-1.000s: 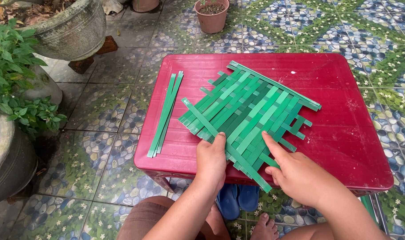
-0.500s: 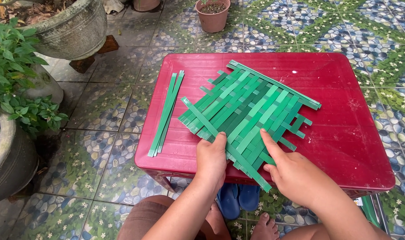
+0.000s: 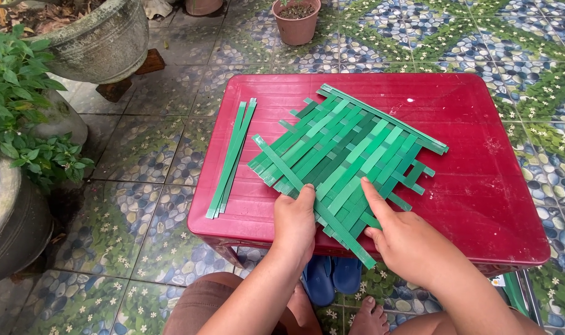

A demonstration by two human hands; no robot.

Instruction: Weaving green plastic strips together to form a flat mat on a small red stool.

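A: Green woven strips were under both hands. State the grip of each.

B: Left hand (image 3: pixel 295 223) lay flat, fingers together, pressing the near edge of the woven mat (image 3: pixel 347 155); it enclosed nothing. Right hand (image 3: pixel 409 242) had the index finger extended onto a light strip near the mat's near corner, remaining fingers curled loosely; whether the thumb pinched a strip beneath could not be told.

A: Reason for that arrangement?

B: Judged from the contact points, the flat palm kept the weave from sliding on the smooth red worktop (image 3: pixel 481 186), while the fingertip seated or aligned one strip.

A: Pose of the arms?

B: Both forearms entered from the lower edge, converging toward the mat's near corner, wrists low and roughly level.

A: Position of the mat?

B: Centred on the worktop, set diagonally, its near corner overhanging the front edge slightly.

A: Surroundings?

B: Spare green strips (image 3: pixel 231 158) lay bundled on the worktop's left side, apart from the mat. Blue sandals (image 3: pixel 332 279) sat beneath, on the patterned tile floor (image 3: pixel 140 161). Stone planters (image 3: pixel 102 40) stood further left.
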